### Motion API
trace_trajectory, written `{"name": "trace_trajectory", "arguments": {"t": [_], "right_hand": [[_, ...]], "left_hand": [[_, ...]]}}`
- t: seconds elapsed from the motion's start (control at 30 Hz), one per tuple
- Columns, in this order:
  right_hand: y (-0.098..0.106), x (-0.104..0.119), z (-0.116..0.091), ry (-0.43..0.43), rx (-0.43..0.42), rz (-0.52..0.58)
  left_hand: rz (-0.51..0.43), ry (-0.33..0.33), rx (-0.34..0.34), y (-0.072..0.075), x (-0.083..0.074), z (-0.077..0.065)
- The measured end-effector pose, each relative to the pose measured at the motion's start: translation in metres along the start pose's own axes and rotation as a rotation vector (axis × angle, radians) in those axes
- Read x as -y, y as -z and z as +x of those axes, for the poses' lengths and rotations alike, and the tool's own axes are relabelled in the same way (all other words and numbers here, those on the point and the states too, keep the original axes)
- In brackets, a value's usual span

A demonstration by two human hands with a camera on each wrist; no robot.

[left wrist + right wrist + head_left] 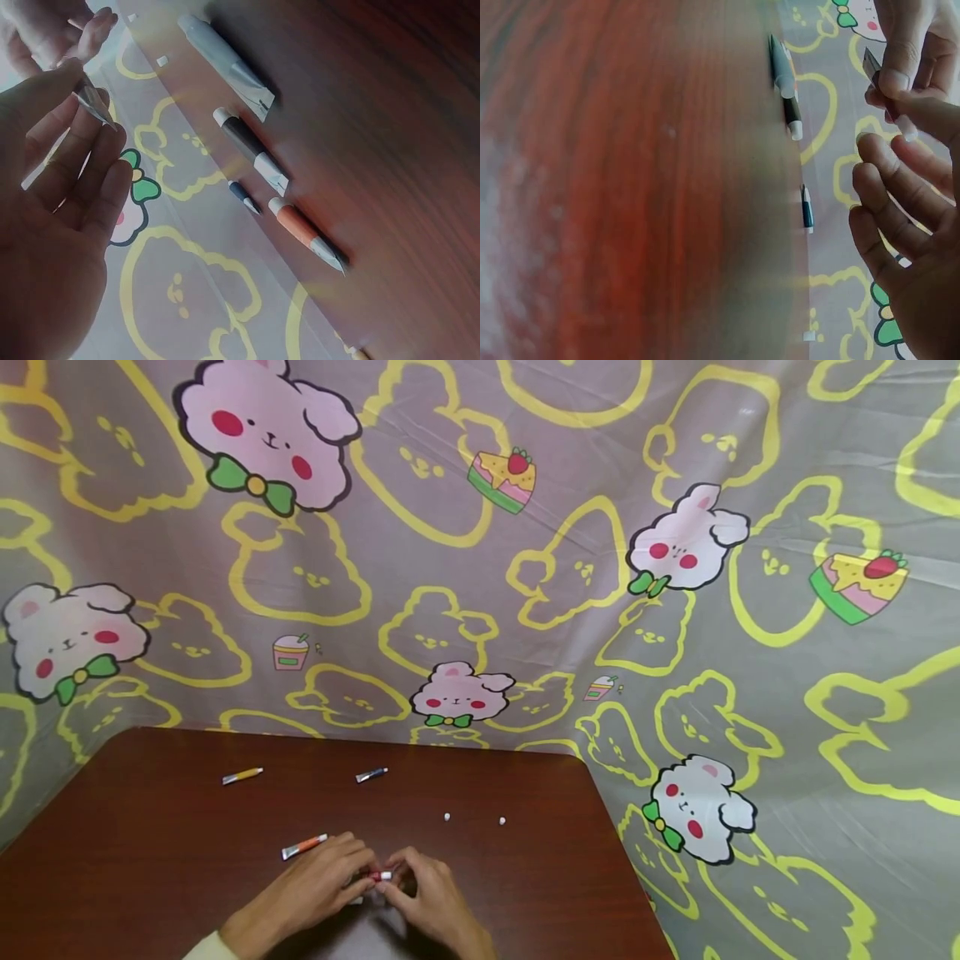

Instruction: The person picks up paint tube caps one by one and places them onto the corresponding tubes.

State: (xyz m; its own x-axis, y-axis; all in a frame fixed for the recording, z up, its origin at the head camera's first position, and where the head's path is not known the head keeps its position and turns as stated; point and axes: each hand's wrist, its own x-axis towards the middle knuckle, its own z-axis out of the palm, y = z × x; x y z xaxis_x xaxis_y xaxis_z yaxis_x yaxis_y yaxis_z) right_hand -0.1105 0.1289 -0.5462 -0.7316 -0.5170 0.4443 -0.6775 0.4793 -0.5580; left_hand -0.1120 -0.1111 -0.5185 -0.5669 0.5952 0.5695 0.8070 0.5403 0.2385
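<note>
My left hand (318, 877) pinches a small red paint tube (377, 877) with a white cap (386, 876) between thumb and fingertips. The tube's flat silver end (96, 105) points outward in the left wrist view. Close to the capped end is my right hand (435, 893), its fingers spread and loosely bent in the right wrist view. Its thumb lies beside the tube; whether it touches is unclear. On the table beyond my left hand lies an orange paint tube (303, 847). A grey-white tube (225, 60) and a dark tube (247, 141) are mostly hidden by my hands in the head view.
Farther back on the brown table (187, 827) lie a yellow tube (242, 776) and a dark blue tube (371, 774). Two small white caps (447, 817) sit apart at the right. A patterned curtain (525, 635) hangs along the table's back and right edges.
</note>
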Motion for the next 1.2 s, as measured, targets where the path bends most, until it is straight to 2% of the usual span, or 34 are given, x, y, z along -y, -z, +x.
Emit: {"name": "trace_trajectory", "arguments": {"t": [0.17, 0.47, 0.73, 1.03, 1.2], "right_hand": [[0.0003, 0.0001, 0.0004, 0.032, -0.018, -0.001], [0.0007, 0.0006, -0.0011, -0.016, -0.014, -0.011], [0.0028, 0.0003, -0.0014, 0.023, -0.007, -0.073], [0.0038, 0.0000, -0.0010, 0.028, 0.017, -0.073], [0.0033, -0.0006, -0.0016, 0.015, -0.004, -0.021]], "left_hand": [[0.006, -0.005, 0.003, -0.0010, 0.0010, -0.0005], [0.026, -0.031, -0.037, -0.0045, 0.0009, 0.0008], [0.034, -0.044, -0.027, -0.0037, 0.0000, 0.0020], [0.050, -0.075, -0.063, -0.0047, -0.0007, 0.0037], [0.033, -0.058, -0.043, -0.0042, -0.0007, 0.0029]]}}
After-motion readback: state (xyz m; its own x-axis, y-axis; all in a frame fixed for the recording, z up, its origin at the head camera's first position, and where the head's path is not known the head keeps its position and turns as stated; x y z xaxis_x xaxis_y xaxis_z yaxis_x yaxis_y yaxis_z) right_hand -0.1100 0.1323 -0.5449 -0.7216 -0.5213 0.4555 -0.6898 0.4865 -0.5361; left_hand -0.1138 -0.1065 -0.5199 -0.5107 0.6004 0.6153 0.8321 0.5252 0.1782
